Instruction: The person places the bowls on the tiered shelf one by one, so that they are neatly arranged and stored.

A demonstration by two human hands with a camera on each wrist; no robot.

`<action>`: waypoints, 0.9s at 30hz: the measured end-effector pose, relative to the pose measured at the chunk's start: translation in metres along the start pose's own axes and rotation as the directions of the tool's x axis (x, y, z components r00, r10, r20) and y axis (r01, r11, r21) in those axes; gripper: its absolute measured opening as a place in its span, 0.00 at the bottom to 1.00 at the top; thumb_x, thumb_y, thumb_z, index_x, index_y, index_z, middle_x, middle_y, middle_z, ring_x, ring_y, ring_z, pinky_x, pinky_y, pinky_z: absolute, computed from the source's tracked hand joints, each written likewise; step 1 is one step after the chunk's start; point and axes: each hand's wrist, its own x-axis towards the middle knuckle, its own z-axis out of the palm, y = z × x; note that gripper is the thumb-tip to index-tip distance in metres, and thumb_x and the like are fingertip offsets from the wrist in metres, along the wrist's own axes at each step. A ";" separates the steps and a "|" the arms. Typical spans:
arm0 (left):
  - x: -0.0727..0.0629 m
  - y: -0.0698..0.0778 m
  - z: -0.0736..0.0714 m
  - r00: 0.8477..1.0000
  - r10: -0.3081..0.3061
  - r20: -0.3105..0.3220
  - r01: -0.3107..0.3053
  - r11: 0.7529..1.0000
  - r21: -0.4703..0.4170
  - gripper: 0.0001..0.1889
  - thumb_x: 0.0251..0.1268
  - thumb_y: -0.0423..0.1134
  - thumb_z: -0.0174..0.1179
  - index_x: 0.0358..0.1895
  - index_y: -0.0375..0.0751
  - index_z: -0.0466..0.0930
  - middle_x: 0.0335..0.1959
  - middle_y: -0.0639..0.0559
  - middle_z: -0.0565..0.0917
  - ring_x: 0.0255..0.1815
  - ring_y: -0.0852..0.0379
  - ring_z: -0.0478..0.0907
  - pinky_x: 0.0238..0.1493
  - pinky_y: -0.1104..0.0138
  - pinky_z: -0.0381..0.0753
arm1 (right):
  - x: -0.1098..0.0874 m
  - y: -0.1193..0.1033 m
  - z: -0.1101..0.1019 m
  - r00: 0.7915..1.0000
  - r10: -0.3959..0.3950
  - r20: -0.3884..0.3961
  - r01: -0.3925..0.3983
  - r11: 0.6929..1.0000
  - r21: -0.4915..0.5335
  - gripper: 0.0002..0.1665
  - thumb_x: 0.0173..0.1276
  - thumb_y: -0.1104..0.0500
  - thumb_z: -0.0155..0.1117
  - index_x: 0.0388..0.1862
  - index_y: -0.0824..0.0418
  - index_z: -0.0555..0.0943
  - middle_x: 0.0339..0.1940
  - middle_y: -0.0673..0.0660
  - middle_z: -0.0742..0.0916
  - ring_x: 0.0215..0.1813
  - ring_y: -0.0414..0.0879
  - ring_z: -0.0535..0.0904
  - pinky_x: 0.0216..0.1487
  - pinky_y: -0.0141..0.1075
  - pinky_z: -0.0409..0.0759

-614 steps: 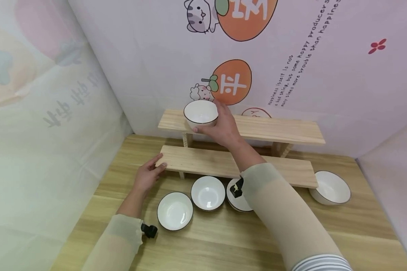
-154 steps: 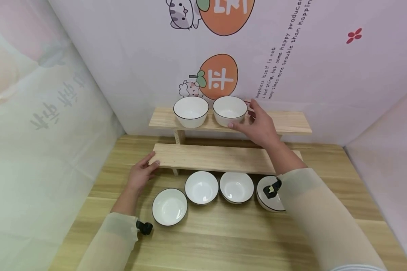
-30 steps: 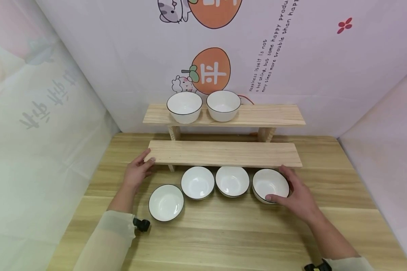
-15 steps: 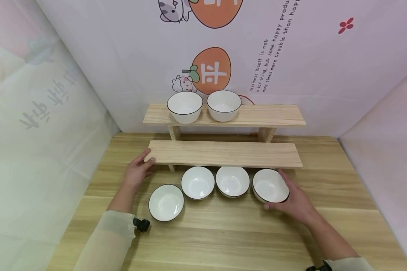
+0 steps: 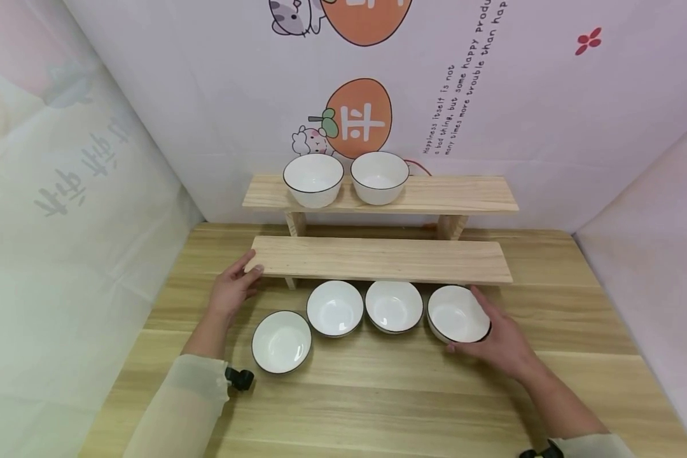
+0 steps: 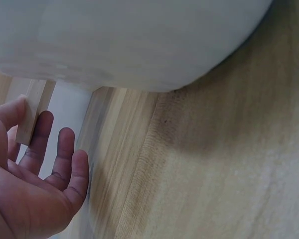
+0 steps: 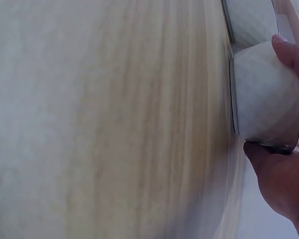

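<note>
My left hand (image 5: 230,289) pinches the left end of the lower wooden shelf (image 5: 378,259) between thumb and fingers. In the left wrist view the other fingers of that hand (image 6: 40,184) are off the board end (image 6: 32,112). Thumb and fingers of my right hand (image 5: 504,343) curl round the outside of a white, dark-rimmed bowl (image 5: 457,313), the rightmost in the row before the shelf. The right wrist view shows the wall of this bowl (image 7: 266,94) between the digits of the right hand (image 7: 284,179). Two like bowls, left (image 5: 313,183) and right (image 5: 380,178), stand on the upper shelf (image 5: 464,194).
Two more white bowls, one left (image 5: 335,308) and one beside it (image 5: 394,306), stand in the same row on the wooden table (image 5: 349,407). Another bowl (image 5: 281,342) stands nearer, at the left. A printed backdrop (image 5: 229,108) rises behind the shelves.
Since the oldest frame a second bowl has come to stand on the upper shelf. My right hand has come down from there to the rightmost table bowl; its thumb has shifted outside the rim.
</note>
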 end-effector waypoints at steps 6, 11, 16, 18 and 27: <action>-0.001 0.001 0.001 1.000 -0.003 -0.005 0.003 1.000 0.000 0.36 0.66 0.58 0.70 0.76 0.65 0.71 0.78 0.53 0.68 0.55 0.54 0.80 0.53 0.62 0.84 | -0.002 0.002 0.000 1.000 -0.001 0.000 0.001 1.000 -0.006 0.82 0.42 0.34 0.88 0.87 0.56 0.50 0.77 0.74 0.68 0.71 0.74 0.68 0.63 0.66 0.71; -0.002 0.002 0.002 1.000 -0.005 -0.013 0.004 1.000 -0.013 0.35 0.66 0.56 0.71 0.76 0.64 0.71 0.77 0.52 0.70 0.52 0.55 0.81 0.52 0.61 0.84 | -0.003 0.003 -0.001 1.000 -0.004 -0.001 0.004 1.000 0.006 0.82 0.41 0.35 0.89 0.87 0.55 0.50 0.77 0.74 0.68 0.72 0.75 0.68 0.63 0.66 0.70; -0.001 0.001 0.002 1.000 -0.001 -0.015 0.001 1.000 -0.012 0.35 0.67 0.56 0.71 0.76 0.63 0.71 0.76 0.50 0.71 0.53 0.55 0.81 0.53 0.61 0.84 | -0.005 0.003 -0.003 1.000 0.000 -0.002 0.000 1.000 0.011 0.81 0.42 0.35 0.89 0.87 0.54 0.51 0.76 0.75 0.69 0.72 0.75 0.67 0.63 0.68 0.70; -0.001 0.001 0.002 1.000 -0.003 -0.017 0.003 1.000 -0.011 0.35 0.67 0.56 0.71 0.76 0.63 0.71 0.76 0.50 0.71 0.53 0.55 0.80 0.53 0.60 0.83 | -0.006 0.002 -0.004 1.000 0.001 -0.007 -0.001 1.000 0.007 0.81 0.41 0.35 0.89 0.87 0.54 0.51 0.75 0.75 0.70 0.71 0.75 0.68 0.63 0.68 0.70; -0.001 0.001 0.001 1.000 -0.009 -0.016 0.009 1.000 -0.005 0.36 0.65 0.58 0.72 0.76 0.65 0.72 0.77 0.55 0.70 0.54 0.55 0.80 0.52 0.60 0.84 | -0.007 -0.005 -0.014 1.000 0.017 0.001 -0.017 1.000 0.023 0.82 0.42 0.34 0.89 0.88 0.51 0.49 0.77 0.75 0.68 0.72 0.76 0.66 0.63 0.69 0.68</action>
